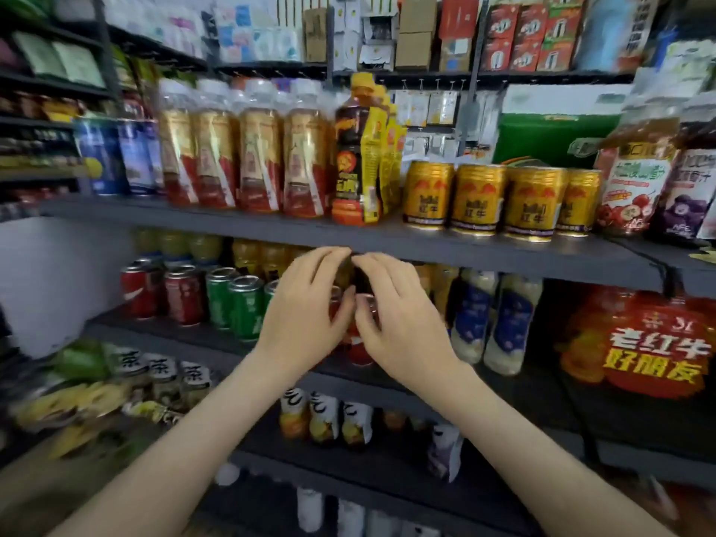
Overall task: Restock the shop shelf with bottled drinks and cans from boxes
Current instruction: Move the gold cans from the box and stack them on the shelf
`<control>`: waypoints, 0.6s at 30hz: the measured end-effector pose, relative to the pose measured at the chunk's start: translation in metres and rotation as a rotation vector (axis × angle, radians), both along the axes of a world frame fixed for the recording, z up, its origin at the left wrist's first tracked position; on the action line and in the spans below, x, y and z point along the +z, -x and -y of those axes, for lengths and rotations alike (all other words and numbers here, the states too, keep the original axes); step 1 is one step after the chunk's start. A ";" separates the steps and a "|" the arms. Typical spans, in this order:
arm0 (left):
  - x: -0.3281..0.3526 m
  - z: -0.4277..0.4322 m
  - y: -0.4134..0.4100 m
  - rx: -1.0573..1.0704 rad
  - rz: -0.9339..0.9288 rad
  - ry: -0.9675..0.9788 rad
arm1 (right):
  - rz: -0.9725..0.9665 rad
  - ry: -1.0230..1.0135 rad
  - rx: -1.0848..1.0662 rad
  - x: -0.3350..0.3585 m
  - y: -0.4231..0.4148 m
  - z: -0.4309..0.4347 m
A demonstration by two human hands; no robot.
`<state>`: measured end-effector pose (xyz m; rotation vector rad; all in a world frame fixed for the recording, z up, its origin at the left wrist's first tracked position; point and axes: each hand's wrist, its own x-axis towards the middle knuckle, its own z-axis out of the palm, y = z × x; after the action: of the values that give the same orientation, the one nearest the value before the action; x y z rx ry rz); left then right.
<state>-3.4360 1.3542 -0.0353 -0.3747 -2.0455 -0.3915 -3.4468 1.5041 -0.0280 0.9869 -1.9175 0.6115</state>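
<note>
My left hand [306, 304] and my right hand [399, 319] reach into the second shelf [162, 329] and curl round a dark bottle with a red label [358, 352] from either side. The hands hide most of that bottle; only a dark strip between the fingers and the red lower part show. Left of it stand green cans [244, 308] and red cans [182, 296]. To its right are pale bottles with blue labels [503, 319]. The picture is blurred.
The upper shelf board [232, 222] just above my fingers carries gold-and-red tea bottles [255, 160], a dark bottle with a yellow cap [356, 160] and gold cans [480, 199]. A red printed carton [654, 343] fills the right of the second shelf. Small bottles [325, 420] stand lower down.
</note>
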 end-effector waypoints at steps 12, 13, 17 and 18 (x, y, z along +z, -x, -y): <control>-0.192 0.307 -0.235 0.608 0.766 -0.236 | 0.584 -0.521 0.300 -0.169 -0.110 0.341; -0.203 0.328 -0.254 0.649 0.813 -0.268 | 0.604 -0.560 0.328 -0.181 -0.120 0.366; -0.240 0.399 -0.314 0.786 0.937 -0.373 | 0.637 -0.679 0.408 -0.225 -0.153 0.454; -0.248 0.414 -0.325 0.822 0.972 -0.402 | 0.636 -0.699 0.430 -0.236 -0.159 0.474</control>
<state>-3.1115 0.9397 -0.2828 1.0781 -2.7004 -0.4930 -3.2880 1.0296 -0.2642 1.8471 -2.5832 0.5339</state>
